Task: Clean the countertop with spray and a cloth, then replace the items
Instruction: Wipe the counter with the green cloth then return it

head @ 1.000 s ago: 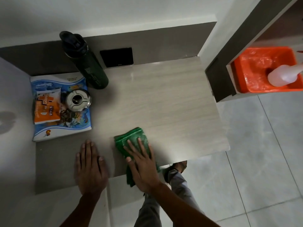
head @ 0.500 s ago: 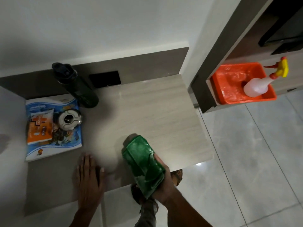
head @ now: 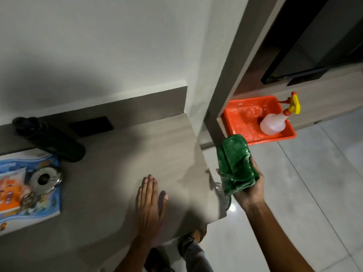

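Green cloth (head: 234, 165) is sitting folded in the right hand (head: 249, 185), fingers wrapping it from underneath, held in the air off the counter's right edge, at about 3 o'clock from the countertop (head: 141, 154) and just short of the orange tray (head: 253, 116) at 1 o'clock. Spray bottle (head: 275, 122) is standing in that tray's right half, yellow trigger pointing away. Judging the step as returning the cloth to the tray: aim for the bare left half, keep the fold together, release low so it is not knocking the bottle.

Left hand (head: 150, 201) is lying flat on the countertop, fingers extended, holding nothing.

At 9 o'clock: booklet (head: 45, 203) with a round metal item (head: 46, 179) and an orange packet (head: 9, 193) on top, dark bottle (head: 51, 138) behind at 10 o'clock. These are probably needing re-spreading next.
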`<state>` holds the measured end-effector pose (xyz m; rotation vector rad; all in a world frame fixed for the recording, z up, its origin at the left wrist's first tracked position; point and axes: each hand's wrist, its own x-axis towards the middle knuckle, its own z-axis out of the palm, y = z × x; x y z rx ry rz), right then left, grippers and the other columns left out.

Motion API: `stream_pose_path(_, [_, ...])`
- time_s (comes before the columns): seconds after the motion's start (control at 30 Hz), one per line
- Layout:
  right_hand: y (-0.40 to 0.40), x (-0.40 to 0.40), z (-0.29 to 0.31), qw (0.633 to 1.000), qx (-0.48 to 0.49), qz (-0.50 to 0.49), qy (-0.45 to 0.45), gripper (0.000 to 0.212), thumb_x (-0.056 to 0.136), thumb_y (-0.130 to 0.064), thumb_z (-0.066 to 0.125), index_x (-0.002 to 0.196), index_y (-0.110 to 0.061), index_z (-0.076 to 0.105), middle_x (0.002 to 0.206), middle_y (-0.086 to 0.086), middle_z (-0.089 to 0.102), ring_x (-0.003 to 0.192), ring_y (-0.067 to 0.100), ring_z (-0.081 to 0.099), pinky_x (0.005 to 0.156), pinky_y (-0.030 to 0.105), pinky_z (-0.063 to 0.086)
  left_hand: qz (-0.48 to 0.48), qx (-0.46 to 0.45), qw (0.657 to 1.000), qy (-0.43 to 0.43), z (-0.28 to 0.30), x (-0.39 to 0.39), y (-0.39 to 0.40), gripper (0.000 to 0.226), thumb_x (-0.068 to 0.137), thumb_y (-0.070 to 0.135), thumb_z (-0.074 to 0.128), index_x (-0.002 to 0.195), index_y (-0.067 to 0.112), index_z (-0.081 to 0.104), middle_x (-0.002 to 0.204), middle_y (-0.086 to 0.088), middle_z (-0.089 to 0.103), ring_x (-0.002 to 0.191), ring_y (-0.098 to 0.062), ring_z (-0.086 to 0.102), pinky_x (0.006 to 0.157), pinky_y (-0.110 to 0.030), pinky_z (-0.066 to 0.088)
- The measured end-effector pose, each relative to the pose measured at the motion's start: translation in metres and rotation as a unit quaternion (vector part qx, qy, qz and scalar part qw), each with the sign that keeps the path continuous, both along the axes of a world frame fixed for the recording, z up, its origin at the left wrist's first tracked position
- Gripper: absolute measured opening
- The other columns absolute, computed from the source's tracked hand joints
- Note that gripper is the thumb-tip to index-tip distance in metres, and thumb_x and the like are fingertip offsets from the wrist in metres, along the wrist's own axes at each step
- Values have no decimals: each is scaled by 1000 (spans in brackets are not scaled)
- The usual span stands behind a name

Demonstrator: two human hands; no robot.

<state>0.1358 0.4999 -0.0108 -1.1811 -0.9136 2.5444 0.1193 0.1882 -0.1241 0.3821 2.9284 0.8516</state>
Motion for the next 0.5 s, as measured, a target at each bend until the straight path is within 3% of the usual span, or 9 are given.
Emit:
stream_pose_path(0.1, [67,-31,13,998,24,-36,38,46,114,-46,44,130,-22,80,144,14,71,125,34,67,120,57,39,-43,3,999,3,-3,3,55,72,112,51,39,168,6,38,181,-10,32,170,-30,29,134,-55,34])
stream_pose_path(0.2, [131,-70,17,997,66,-40,28,51,115,-46,43,147,-15,70,148,16,70,136,33,65,130,48,35,-61,4,998,-15,-2,11,101,75,110,53,39,170,8,35,182,-8,28,171,-29,24,135,-57,32])
stream_pose_path(0.27, [168,-97,17,991,131,-26,0,56,116,-43,41,156,-9,60,151,22,67,142,37,63,122,48,46,-75,-6,997,-22,-3,14,127,76,109,53,40,170,8,32,183,-8,23,172,-30,19,138,-56,24])
stream_pose_path(0.33, [192,-122,12,974,223,-9,-40,47,116,-38,46,145,-6,66,129,14,80,120,29,76,105,48,58,-85,-29,996,-14,-5,14,147,77,109,55,39,169,6,33,183,-11,25,172,-33,20,138,-56,21])
stream_pose_path(0.4, [205,-140,0,938,330,23,-102,30,114,-36,53,122,-16,74,94,-7,84,83,7,78,87,36,58,-96,-59,994,1,-10,15,159,77,111,57,34,167,4,38,181,-15,30,170,-36,26,136,-58,24])
stream_pose_path(0.43, [209,-146,-7,913,383,66,-125,29,115,-39,53,125,-20,74,97,-9,82,82,3,76,84,31,57,-101,-69,992,5,-13,15,164,78,112,58,30,167,4,39,180,-15,30,170,-35,26,135,-58,26])
stream_pose_path(0.47, [212,-151,-19,877,441,122,-145,37,116,-41,51,139,-21,71,118,-4,81,99,8,75,92,34,58,-104,-75,992,10,-18,16,168,78,112,58,28,167,5,40,181,-15,30,170,-35,26,134,-59,27])
stream_pose_path(0.5, [215,-155,-32,825,507,194,-156,46,117,-42,46,156,-23,60,146,4,71,128,19,68,111,43,54,-106,-78,991,16,-22,16,171,78,112,58,27,166,4,41,180,-16,31,170,-35,27,133,-59,28])
